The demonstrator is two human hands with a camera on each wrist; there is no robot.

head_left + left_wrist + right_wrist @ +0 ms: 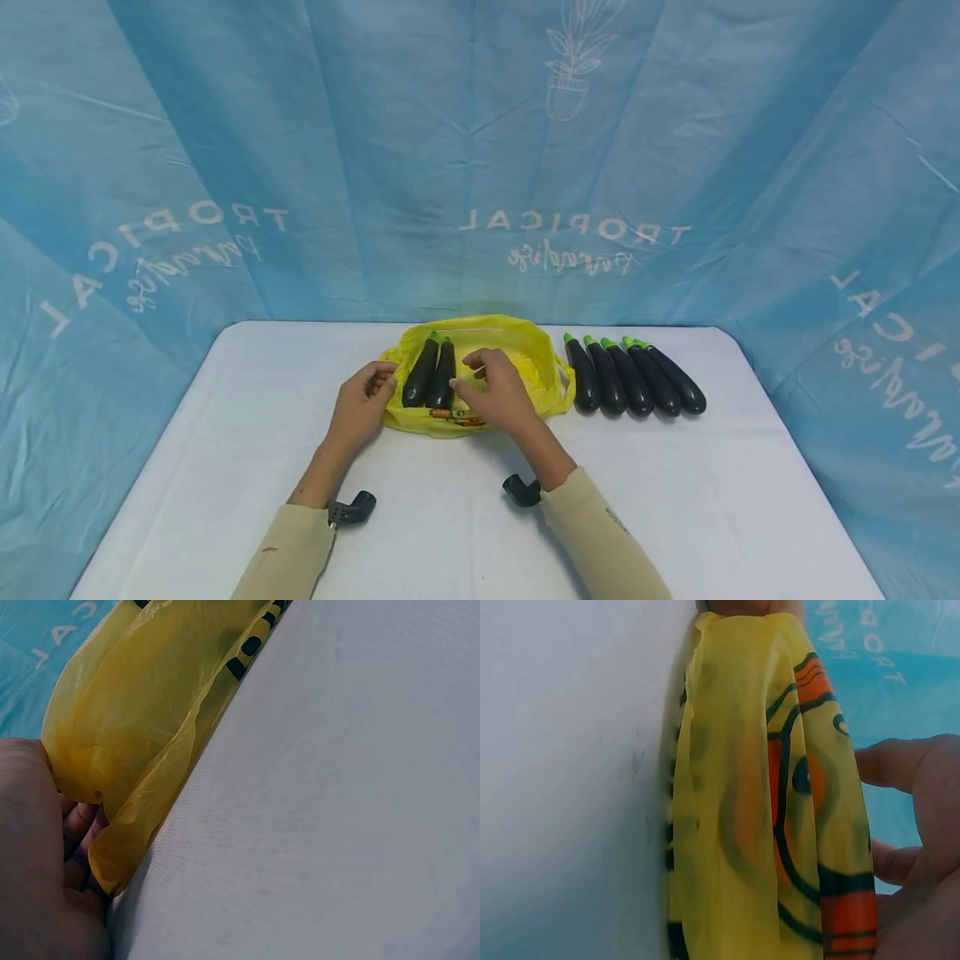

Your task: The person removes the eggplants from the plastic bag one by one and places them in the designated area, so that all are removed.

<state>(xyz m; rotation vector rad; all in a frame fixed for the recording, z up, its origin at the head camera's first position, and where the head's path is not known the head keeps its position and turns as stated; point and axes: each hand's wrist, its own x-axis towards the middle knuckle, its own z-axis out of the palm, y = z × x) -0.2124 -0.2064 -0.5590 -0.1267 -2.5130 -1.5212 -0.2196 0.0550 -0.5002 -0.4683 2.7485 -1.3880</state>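
A yellow plastic bag (542, 379) lies spread with its mouth wide at the far middle of the table. Two dark eggplants lie side by side in its left part, an outer eggplant (421, 373) and an inner eggplant (443, 377), green stems toward the back. My left hand (363, 404) pinches the bag's left edge; the left wrist view shows the yellow film (142, 787) running in among its curled fingers. Over the bag's mouth, just right of the inner eggplant, my right hand (495, 392) hovers with bent, parted fingers and nothing between them.
Right of the bag, several more eggplants (636, 379) lie in a slanting row, stems toward the back. The bag's right handle (567, 387) reaches close to the nearest one. A blue printed curtain (390, 233) hangs behind the white table (247, 433).
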